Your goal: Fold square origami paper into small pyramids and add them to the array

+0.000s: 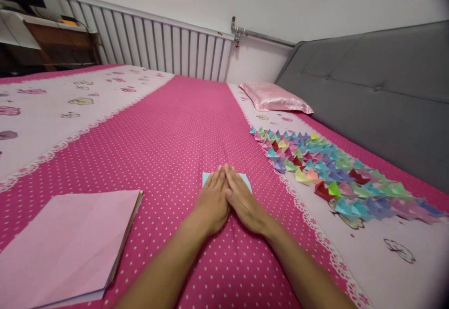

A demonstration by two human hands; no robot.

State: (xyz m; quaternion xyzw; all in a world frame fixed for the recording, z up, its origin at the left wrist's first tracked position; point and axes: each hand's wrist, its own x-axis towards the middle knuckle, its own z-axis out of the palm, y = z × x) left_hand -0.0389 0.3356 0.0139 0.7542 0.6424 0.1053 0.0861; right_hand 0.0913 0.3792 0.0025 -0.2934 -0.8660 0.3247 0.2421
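Observation:
My left hand (211, 202) and my right hand (244, 202) lie flat, side by side, fingers stretched out and touching at the tips. Both press on a light blue sheet of paper (245, 179) on the pink dotted bedsheet (175, 131). Only the paper's far corners show beyond my fingers; the remainder is hidden under my palms. Neither hand grips anything.
A stack of pink paper sheets (66, 243) lies at the near left. Several folded coloured paper pieces (329, 173) are spread in rows to the right. A pink pillow (275, 97) rests by the grey headboard (379, 93). A white radiator (157, 47) lines the far wall.

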